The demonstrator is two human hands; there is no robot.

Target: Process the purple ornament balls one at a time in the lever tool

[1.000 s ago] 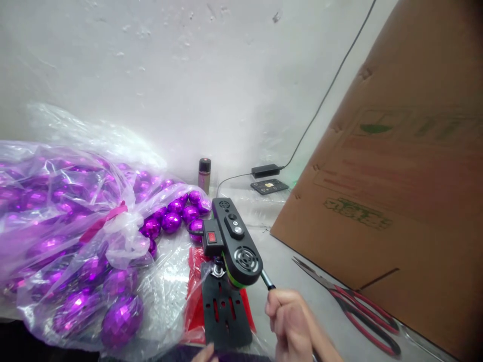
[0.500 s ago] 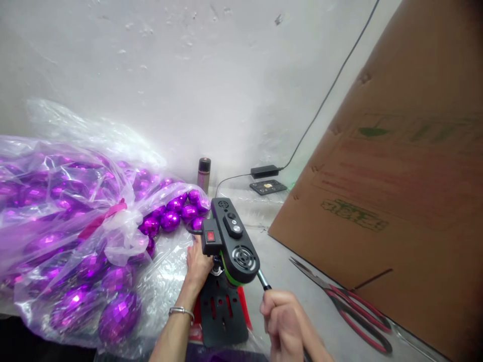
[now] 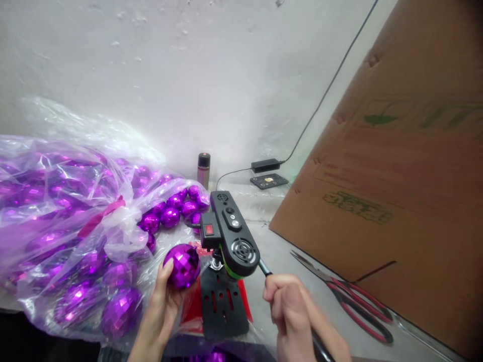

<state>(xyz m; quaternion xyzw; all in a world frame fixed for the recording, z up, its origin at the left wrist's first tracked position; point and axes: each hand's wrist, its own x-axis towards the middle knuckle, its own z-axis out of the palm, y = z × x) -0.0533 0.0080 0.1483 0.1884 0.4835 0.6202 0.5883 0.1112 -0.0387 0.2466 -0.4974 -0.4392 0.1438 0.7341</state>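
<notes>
My left hand (image 3: 160,304) is closed round a shiny purple faceted ball (image 3: 181,265) and holds it just left of a black machine (image 3: 231,235) with a red switch and a green band. The machine stands on a black slotted base plate (image 3: 223,304). My right hand (image 3: 292,314) is wrapped round a dark lever handle (image 3: 266,269) that sticks out of the machine's lower right side. Several more purple balls (image 3: 169,216) lie loose behind the machine.
Clear plastic bags (image 3: 71,236) full of purple balls fill the left. A big cardboard sheet (image 3: 396,166) leans at the right, with red-handled scissors (image 3: 350,301) in front. A small canister (image 3: 204,170), a power adapter (image 3: 265,165) and a dark flat device (image 3: 269,181) sit by the wall.
My left hand came up from the bottom edge, reached in beside the machine, and has drawn back holding a purple ball. My right hand stays on the lever.
</notes>
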